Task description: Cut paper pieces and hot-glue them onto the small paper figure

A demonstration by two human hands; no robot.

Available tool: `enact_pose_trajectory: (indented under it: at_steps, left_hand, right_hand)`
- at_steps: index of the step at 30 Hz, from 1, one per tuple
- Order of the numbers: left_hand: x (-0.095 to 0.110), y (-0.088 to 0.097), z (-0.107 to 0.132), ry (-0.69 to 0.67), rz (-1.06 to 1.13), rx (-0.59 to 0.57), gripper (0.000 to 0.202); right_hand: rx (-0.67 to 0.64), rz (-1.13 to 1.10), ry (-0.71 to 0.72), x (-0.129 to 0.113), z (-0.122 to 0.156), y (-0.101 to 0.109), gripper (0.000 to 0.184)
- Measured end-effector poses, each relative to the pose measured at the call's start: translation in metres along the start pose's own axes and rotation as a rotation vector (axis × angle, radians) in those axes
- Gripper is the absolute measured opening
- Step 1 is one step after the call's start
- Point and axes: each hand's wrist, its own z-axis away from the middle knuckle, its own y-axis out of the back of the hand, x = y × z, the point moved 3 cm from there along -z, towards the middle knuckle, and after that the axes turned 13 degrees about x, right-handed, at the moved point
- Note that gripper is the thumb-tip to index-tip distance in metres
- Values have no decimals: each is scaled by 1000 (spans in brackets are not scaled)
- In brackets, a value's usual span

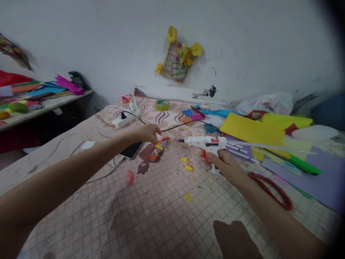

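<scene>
My right hand (226, 163) is wrapped round the handle of a white hot glue gun (212, 143). The gun's dark nozzle points left, and a black cord runs from its back. My left hand (149, 133) is closed, its fingertips pinched at the yellow strip on a small paper craft piece (161, 145). The piece is purple with orange ends and lies slanted beneath the fingers; how firmly they grip it cannot be made out. A gap separates the nozzle from the craft piece. Small yellow paper scraps (188, 167) lie on the tablecloth below the gun.
Left of centre are a power strip (126, 118) with cords and a phone (131, 149). Green tape (162, 105) lies at the back. On the right are yellow sheets (253, 129), a green cutter (304, 164) and red-handled scissors (272, 190). A woven decoration (175, 61) hangs on the wall.
</scene>
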Motion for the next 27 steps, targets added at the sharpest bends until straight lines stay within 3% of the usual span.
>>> enact_pose_trajectory:
  at_steps: [6,15,27]
  left_hand:
    - [6,-4,-3,-19,-167,-78,52]
    - [1,-12,-12,-93,-344,6,51]
    - [0,-11,-12,-110,-344,32,45]
  right_hand:
    - [-3,20,18,-1,-1,1,49]
    - [-9,16,23,-1,-1,1,49]
    - [16,52,12,-1,-1,2,51]
